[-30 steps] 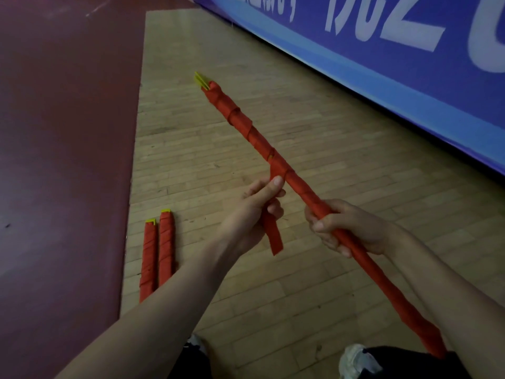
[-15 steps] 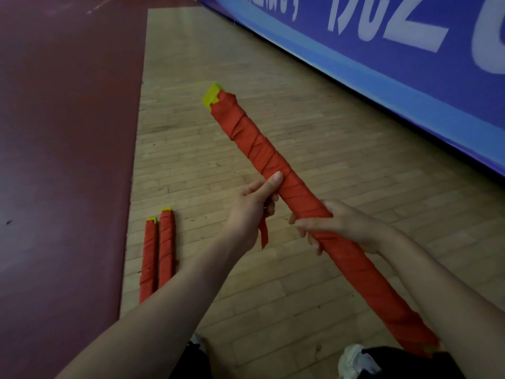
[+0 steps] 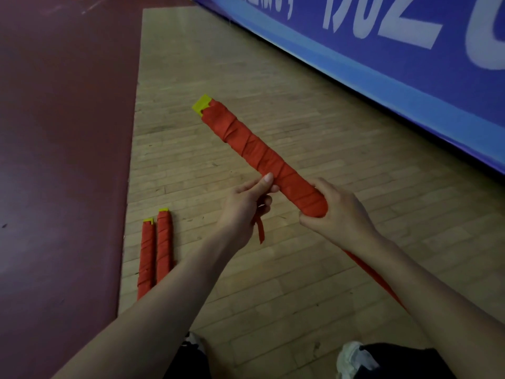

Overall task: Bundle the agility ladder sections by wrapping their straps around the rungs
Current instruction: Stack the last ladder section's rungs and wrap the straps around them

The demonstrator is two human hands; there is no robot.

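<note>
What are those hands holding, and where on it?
Right hand grips the bundle around its middle; left hand pinches the loose strap end against it.

I'm looking down into a sports hall. There's a pale strip-wood floor (image 3: 300,283) of the court kind, with a dark red painted zone (image 3: 62,160) along its left edge. A long blue banner (image 3: 382,64) with big white lettering lines the far side. Two wrapped ladder bundles (image 3: 146,255) lie on the boards.

Pale wooden plank floor (image 3: 300,269) adjoined a dark maroon floor section (image 3: 62,160) at left; a blue banner with white lettering (image 3: 396,77) bordered the right.
</note>
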